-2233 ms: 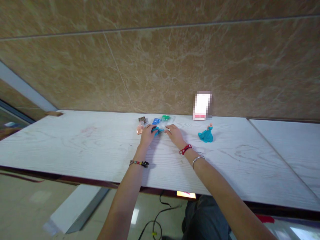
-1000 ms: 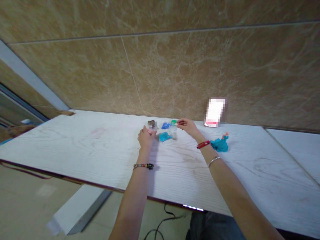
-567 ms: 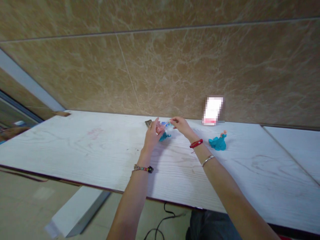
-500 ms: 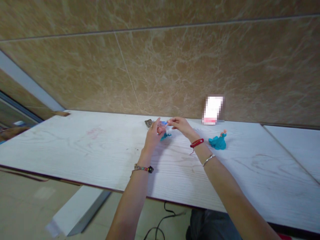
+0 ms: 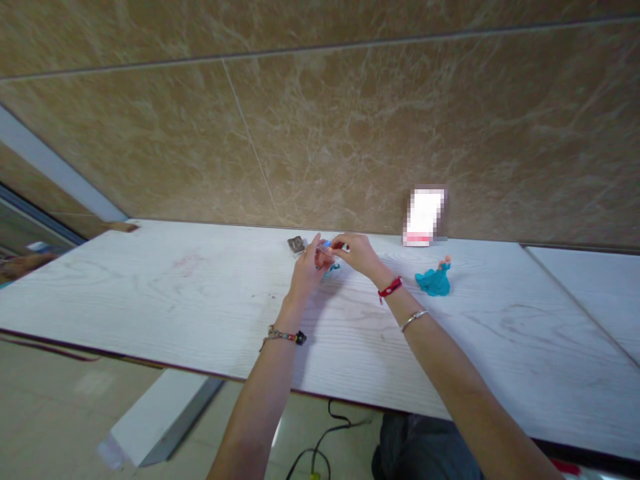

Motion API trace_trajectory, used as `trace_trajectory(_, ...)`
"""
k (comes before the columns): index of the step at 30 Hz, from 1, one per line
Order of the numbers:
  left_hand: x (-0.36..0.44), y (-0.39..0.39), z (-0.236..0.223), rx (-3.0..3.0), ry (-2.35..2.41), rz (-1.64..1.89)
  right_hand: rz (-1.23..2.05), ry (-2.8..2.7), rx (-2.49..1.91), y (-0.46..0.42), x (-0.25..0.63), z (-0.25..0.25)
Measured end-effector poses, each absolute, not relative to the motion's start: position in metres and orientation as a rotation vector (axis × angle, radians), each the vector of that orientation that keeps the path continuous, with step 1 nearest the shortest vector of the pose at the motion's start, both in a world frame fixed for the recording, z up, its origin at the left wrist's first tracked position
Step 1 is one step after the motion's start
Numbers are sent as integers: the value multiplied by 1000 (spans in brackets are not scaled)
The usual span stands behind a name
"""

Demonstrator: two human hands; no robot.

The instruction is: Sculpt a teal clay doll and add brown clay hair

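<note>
My left hand [image 5: 302, 272] is curled around a small pinkish-red item [image 5: 324, 259] that looks like soft clay in clear wrap; its exact kind is too small to make out. Against its upper right side, my right hand [image 5: 356, 253] is closed in a pinch, with a tiny peach-coloured bit at the fingertips. Small teal pieces [image 5: 334, 268] lie just below the item, and a bit of blue [image 5: 327, 243] shows between the hands. Off to the right stands a teal figure [image 5: 434, 283], like modelling clay in a dress shape with peach parts on top.
A grey-brown crumpled lump [image 5: 296, 244] lies left of my left hand. A blurred-out white phone-like object [image 5: 424, 217] leans on the marbled wall [image 5: 325, 133] behind the white wooden tabletop [image 5: 190, 313]. Below are a white box-like beam [image 5: 160, 417] and a black cable [image 5: 320, 440].
My right hand has moved slightly left, bringing its pinched fingertips onto the pinkish item. My left hand keeps its hold. The whole view has shifted a little.
</note>
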State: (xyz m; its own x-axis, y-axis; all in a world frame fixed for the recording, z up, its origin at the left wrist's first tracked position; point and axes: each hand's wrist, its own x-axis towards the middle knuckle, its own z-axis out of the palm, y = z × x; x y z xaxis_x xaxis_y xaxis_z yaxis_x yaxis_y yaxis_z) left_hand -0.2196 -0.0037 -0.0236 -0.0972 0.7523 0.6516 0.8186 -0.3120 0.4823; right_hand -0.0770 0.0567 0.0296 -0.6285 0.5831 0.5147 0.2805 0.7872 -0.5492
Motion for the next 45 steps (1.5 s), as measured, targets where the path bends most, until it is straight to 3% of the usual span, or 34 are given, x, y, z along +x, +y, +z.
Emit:
trace_trajectory(13,-210,-9,-18,-2091,-1887,-1305,473,-2472,-736,61,-69,35)
trace_trajectory(17,-209,-10,-18,-2113,-1930,-1386,423,-2625,-615,58,-67,36)
trace_trajectory(23,-208,-6,-20,-2133,-1919,-1664,165,-2640,-933,57,-71,25)
trace_trajectory(28,-211,0,-25,-2073,-1997,-1897,407,-2583,-800,64,-75,17)
trace_trajectory(34,-217,2,-27,-2113,-2123,-1785,456,-2471,-972,64,-73,18)
trace_trajectory(45,-219,3,-27,-1841,-2171,-2142,663,-2423,-989,61,-81,8)
